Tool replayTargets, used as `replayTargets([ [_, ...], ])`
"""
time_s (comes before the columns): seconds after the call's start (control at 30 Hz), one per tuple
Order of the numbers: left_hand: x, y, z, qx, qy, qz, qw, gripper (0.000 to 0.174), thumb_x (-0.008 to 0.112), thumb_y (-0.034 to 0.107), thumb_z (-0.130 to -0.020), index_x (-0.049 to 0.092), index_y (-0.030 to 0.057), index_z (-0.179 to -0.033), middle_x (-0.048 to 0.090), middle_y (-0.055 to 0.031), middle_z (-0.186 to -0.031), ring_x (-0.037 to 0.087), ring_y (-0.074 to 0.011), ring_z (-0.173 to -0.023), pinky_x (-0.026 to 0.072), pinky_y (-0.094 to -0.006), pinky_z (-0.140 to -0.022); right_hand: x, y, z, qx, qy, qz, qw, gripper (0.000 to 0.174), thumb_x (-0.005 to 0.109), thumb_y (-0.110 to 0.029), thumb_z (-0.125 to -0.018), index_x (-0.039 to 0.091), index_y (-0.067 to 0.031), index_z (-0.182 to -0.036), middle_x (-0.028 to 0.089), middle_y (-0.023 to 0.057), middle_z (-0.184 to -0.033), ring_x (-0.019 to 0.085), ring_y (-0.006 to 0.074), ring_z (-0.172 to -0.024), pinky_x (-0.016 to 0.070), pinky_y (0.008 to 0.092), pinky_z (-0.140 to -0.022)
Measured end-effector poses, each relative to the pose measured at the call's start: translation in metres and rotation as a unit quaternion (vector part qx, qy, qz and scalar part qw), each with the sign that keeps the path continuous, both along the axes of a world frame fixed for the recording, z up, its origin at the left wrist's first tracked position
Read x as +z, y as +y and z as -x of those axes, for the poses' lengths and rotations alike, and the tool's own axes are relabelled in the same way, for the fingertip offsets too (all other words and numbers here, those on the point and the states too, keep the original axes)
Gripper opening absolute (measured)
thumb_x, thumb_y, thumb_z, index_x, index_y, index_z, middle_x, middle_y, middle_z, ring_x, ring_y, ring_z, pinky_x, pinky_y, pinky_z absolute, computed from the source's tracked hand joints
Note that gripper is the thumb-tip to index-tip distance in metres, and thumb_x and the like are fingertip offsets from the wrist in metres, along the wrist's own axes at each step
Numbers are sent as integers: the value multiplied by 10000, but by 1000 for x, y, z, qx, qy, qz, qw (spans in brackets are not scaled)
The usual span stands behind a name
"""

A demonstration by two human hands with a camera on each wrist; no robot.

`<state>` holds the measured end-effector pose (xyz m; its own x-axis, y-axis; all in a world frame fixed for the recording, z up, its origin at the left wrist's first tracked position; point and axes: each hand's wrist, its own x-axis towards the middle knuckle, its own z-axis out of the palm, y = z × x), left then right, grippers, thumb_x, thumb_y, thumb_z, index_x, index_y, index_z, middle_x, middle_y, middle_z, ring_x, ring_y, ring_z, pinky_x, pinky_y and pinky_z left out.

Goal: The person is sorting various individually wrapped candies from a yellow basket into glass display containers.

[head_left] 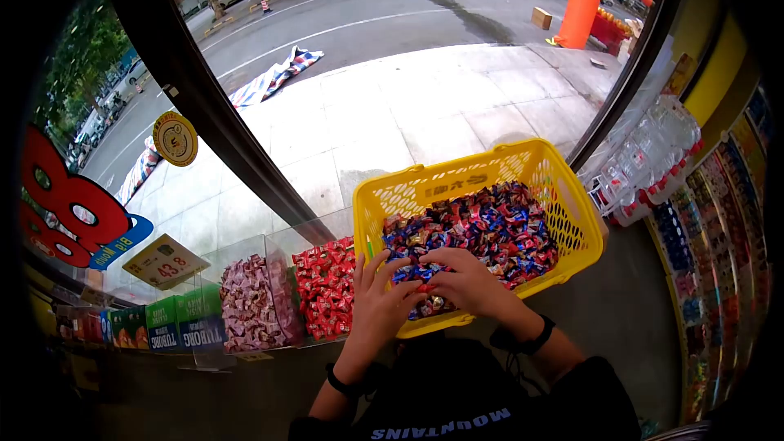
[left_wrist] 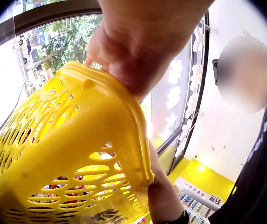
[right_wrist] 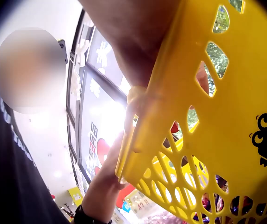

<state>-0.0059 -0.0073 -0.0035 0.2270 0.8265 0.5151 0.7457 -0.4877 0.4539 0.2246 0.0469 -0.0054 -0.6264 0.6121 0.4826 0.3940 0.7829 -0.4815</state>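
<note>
A yellow plastic basket (head_left: 585,237) with pierced sides holds a heap of wrapped candies (head_left: 506,224) in blue, red and gold. Over its near left part, my left hand (head_left: 377,304) and right hand (head_left: 474,279) meet at the fingertips. Between them is a small red-wrapped candy (head_left: 425,287), pinched from both sides, partly hidden by the fingers. The other left fingers are spread above the heap. In the left wrist view the basket wall (left_wrist: 82,130) hides most of the left fingers; the basket (right_wrist: 236,102) likewise covers the right fingers in the right wrist view.
Left of the basket stand clear bins of red candies (head_left: 327,286) and pink candies (head_left: 255,298), then green Tuborg boxes (head_left: 200,314) and a price card (head_left: 167,262). Bottled water packs (head_left: 645,163) stand at right, beside stocked shelves (head_left: 719,237). A window frame (head_left: 220,106) rises behind.
</note>
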Motion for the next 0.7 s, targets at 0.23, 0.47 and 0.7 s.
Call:
replayTargets([
  [0.23, 3, -1, -3, 13, 1, 9, 1000, 248, 918, 294, -791, 833, 217, -1011, 671, -17, -1365, 508, -340, -1429, 307, -624, -1234, 4, -2, -1, -4, 3, -24, 1000, 223, 864, -213, -838, 755, -76, -975, 701, 108, -1358, 642, 338, -1304, 519, 478, -1058],
  [0.47, 0, -5, -2, 22, -34, -16, 999, 241, 965, 225, -701, 856, 219, -916, 724, -17, -1286, 560, -339, -1378, 313, -629, -1239, 1, -3, -3, 6, 21, 55, 998, 189, 835, -150, -886, 759, -84, -1047, 664, 136, -1396, 642, 368, -1283, 528, 469, -1066],
  [0.7, 0, -11, 2, 56, -61, -67, 994, 256, 944, 205, -740, 835, 244, -969, 726, -10, -1226, 586, -339, -1345, 358, -607, -1214, 6, -5, -3, -7, 20, 106, 994, 248, 844, -123, -893, 769, -96, -1128, 640, 146, -1414, 629, 380, -1294, 552, 472, -1050],
])
